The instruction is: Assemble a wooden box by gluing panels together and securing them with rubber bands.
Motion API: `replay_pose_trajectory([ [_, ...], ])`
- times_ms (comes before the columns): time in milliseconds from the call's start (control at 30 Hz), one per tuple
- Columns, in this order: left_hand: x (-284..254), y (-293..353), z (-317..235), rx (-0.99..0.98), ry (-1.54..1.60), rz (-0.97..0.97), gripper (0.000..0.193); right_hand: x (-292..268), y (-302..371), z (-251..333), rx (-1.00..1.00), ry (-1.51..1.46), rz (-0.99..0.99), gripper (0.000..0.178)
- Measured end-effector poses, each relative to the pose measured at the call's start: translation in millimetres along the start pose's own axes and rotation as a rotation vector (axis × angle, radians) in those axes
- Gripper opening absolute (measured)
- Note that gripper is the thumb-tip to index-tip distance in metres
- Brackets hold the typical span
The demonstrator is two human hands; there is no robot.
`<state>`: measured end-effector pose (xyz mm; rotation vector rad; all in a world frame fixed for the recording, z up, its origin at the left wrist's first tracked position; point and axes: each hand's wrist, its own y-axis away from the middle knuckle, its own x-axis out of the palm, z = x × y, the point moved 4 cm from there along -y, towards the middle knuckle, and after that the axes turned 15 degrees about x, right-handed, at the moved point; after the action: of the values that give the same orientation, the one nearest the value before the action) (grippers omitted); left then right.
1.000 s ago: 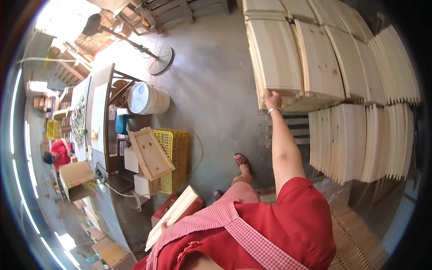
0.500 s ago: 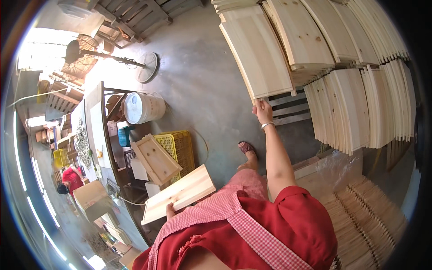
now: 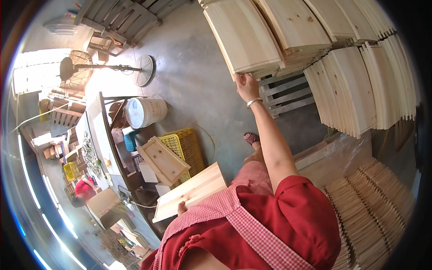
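Observation:
My right hand, with a bracelet at its wrist, reaches ahead to the near corner of the top wooden board on a stack. Its fingers are closed at that corner; the thumb's side is partly hidden. A second pale wooden board, with knots in it, lies tilted against my checked apron on the left. My left hand grips this board at its edge nearest me; only part of the hand shows over the apron.
More board stacks stand at the right on a slatted pallet. To the left are a yellow crate, a wooden tray, a white bucket and a workbench. A fan stands farther off. A person in red is far left.
The view has shifted, and the stacks sit higher in the picture. My right hand has moved forward and left, staying at the board's corner. The left hand still holds its board against me.

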<state>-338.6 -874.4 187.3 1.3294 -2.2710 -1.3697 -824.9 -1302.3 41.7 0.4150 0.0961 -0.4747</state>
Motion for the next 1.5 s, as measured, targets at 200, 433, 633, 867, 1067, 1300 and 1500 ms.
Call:
replay_pose_trajectory([
  [200, 3.8, 9.1, -15.7, -0.028, -0.068, 0.014, 0.055, -2.3, 3.6, 41.5, -0.043, 0.055, -0.056, 0.039],
  [433, 48.1, 10.8, -21.9, -0.059, -0.073, 0.089, 0.057, -32.7, -20.4, -114.9, 0.211, 0.141, -0.112, 0.041],
  [633, 64.6, 32.1, -9.3, -0.042, 0.104, 0.063, 0.058, -40.7, -35.5, -85.6, 0.302, -0.075, 0.198, 0.041],
  [867, 59.4, 30.2, 48.6, -0.097, 0.554, 0.394, 0.065, -105.0, -102.6, -129.7, 0.198, -0.216, -0.227, 0.053],
  [1067, -13.2, -3.9, 98.8, 0.168, 0.551, -0.121, 0.051, -41.5, -12.4, 9.5, -0.059, -0.29, -0.233, 0.052],
  [1300, -96.4, 6.7, 193.5, 0.195, 0.921, -0.276, 0.049, -69.8, 72.9, 77.6, -0.784, 0.219, -0.421, 0.068],
  [1500, -231.6, 34.9, 316.0, 0.218, 1.318, -0.563, 0.053, -47.1, 249.3, 65.5, -1.109, 1.051, -0.391, 0.086],
])
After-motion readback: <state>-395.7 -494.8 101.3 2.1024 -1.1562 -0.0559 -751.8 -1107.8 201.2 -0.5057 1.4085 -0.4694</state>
